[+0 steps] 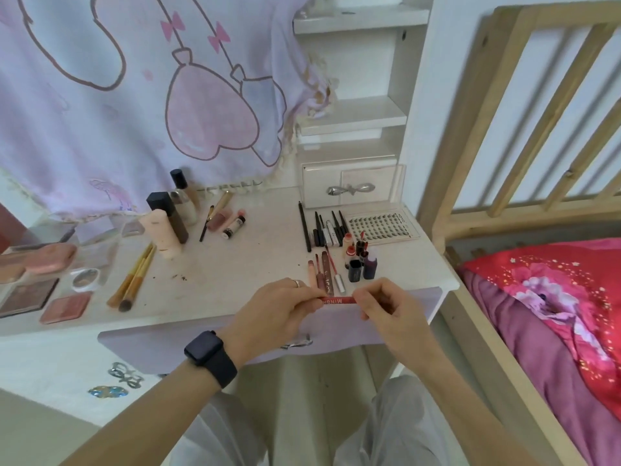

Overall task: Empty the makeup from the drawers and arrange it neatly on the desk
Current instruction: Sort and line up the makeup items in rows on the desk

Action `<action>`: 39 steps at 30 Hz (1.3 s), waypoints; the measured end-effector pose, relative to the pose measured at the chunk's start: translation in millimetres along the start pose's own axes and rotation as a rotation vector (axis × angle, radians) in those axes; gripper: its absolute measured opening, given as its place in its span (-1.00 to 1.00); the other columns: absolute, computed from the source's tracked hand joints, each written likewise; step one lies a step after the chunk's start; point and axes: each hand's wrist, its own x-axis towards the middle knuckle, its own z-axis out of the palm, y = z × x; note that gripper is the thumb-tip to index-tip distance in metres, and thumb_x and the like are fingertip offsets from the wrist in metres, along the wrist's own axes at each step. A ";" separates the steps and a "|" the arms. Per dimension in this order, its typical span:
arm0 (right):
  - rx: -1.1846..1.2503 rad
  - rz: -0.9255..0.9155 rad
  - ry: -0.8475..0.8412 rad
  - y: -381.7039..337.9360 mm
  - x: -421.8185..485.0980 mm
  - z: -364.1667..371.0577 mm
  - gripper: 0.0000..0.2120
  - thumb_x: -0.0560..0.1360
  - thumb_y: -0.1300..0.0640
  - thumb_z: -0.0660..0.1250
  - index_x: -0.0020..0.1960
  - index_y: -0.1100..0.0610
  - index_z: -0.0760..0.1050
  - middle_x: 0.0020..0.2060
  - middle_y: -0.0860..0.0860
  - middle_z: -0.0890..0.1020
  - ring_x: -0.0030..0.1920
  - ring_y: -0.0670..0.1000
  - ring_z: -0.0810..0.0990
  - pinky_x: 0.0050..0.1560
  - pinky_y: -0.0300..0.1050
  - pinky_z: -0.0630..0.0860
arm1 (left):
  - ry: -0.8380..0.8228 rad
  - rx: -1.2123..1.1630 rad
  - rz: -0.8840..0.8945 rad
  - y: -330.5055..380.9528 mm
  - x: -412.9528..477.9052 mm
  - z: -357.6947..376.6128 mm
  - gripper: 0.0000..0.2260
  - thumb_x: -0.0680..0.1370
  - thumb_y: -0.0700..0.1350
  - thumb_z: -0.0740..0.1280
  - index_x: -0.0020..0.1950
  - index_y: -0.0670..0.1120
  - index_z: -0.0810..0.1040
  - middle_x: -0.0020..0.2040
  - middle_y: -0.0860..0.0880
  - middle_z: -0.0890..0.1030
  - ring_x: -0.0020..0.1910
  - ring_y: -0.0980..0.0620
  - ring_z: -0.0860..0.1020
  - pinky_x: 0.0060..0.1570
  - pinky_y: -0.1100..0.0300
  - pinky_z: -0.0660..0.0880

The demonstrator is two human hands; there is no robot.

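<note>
head view: only view supplied.
hands: left hand point(275, 309) and right hand point(383, 307) each pinch one end of a red lip pencil point(337, 301), held level over the desk's point(235, 264) front edge.
pencil: between the two hands, above the closed lilac drawer front point(336, 331), touching neither.
step: judged as placing one more item; most makeup is already out.
nearest group: lip liners and glosses point(324, 275) lie just beyond the fingers, parallel.
next move: likely set the pencil beside that row, same direction; needs a free slot and a clean let-go.
left of hands: brushes point(134, 277), palettes point(27, 295).
hidden: pencil ends covered by fingers, label partly legible; drawer contents unseen; small labels unreadable.
</note>
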 end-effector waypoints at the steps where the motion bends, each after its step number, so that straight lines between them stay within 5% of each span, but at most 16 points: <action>1: 0.003 0.010 -0.005 -0.9 1.0 -2.7 -0.91 0.59 0.05 0.37 -0.09 0.01 0.58 -0.36 -0.07 0.63 -0.30 -0.14 0.53 -0.15 -0.28 0.46 | 0.006 0.016 0.010 1.8 0.7 -0.6 -0.55 0.60 0.16 0.07 0.26 0.02 0.63 -0.03 0.07 0.65 -0.05 0.13 0.49 -0.02 0.30 0.37; 6: -0.120 0.186 -0.066 -2.5 7.7 -10.2 -0.56 0.57 -0.25 0.25 -0.26 0.07 0.58 -0.48 -0.05 0.57 -0.43 -0.10 0.45 -0.23 -0.16 0.40 | 0.081 0.107 0.073 2.5 -0.1 -2.2 -0.56 0.62 0.13 0.07 0.20 -0.01 0.66 -0.03 0.07 0.66 -0.08 0.10 0.51 -0.06 0.34 0.38; 16: 0.004 -0.008 -0.083 -4.9 8.9 -8.3 -0.93 0.59 0.14 0.37 -0.07 0.06 0.60 -0.28 0.00 0.66 -0.27 -0.05 0.56 -0.15 -0.14 0.52 | 0.029 0.007 0.003 2.1 -1.3 -13.1 -0.75 0.67 -0.03 0.24 0.28 -0.01 0.63 0.01 0.09 0.63 0.00 0.11 0.49 0.03 0.27 0.39; 20: -0.080 0.145 -0.178 -14.5 11.8 -0.2 -0.72 0.63 -0.06 0.28 -0.10 0.11 0.59 -0.41 -0.02 0.60 -0.42 -0.01 0.46 -0.30 -0.14 0.48 | 0.065 0.051 0.004 4.5 -3.7 -14.6 -0.55 0.62 0.16 0.02 0.26 0.01 0.61 0.03 0.10 0.61 -0.01 0.11 0.51 -0.02 0.30 0.40; 25: -0.125 0.097 -0.209 -18.3 15.2 7.0 -0.59 0.62 -0.13 0.24 -0.30 0.08 0.50 -0.49 -0.03 0.46 -0.48 -0.10 0.36 -0.37 -0.21 0.33 | 0.028 0.243 0.046 15.3 -2.1 -16.4 -0.58 0.65 0.21 0.04 0.27 0.07 0.57 -0.02 0.10 0.63 -0.07 0.07 0.55 -0.07 0.23 0.33; 31: -0.167 -0.029 -0.050 -25.7 16.1 -34.1 -0.63 0.65 -0.04 0.23 -0.28 0.11 0.47 -0.47 -0.05 0.37 -0.42 -0.05 0.30 -0.35 -0.17 0.28 | -0.052 -0.065 -0.182 -11.0 -15.0 -45.2 -0.78 0.66 0.05 0.21 0.03 0.12 0.66 -0.30 0.15 0.60 -0.34 0.11 0.51 -0.29 0.28 0.40; 34: -0.046 -0.034 -0.063 -34.2 16.1 -38.4 -0.70 0.65 0.04 0.23 -0.17 0.14 0.56 -0.45 0.01 0.37 -0.43 -0.04 0.28 -0.40 -0.19 0.25 | 0.015 -0.147 -0.256 -33.0 -20.8 -58.0 -0.85 0.65 0.06 0.24 0.02 0.19 0.62 -0.22 0.21 0.65 -0.39 0.15 0.49 -0.36 0.30 0.39; 39: 0.215 -0.017 -0.090 -32.6 18.5 -3.0 -0.75 0.63 0.07 0.25 -0.02 0.25 0.56 -0.42 0.05 0.40 -0.45 -0.02 0.26 -0.43 -0.21 0.24 | 0.164 -0.448 -0.364 -25.4 -11.9 -50.2 -0.84 0.66 0.00 0.25 0.10 0.08 0.63 -0.12 0.16 0.70 -0.29 0.10 0.61 -0.20 0.39 0.48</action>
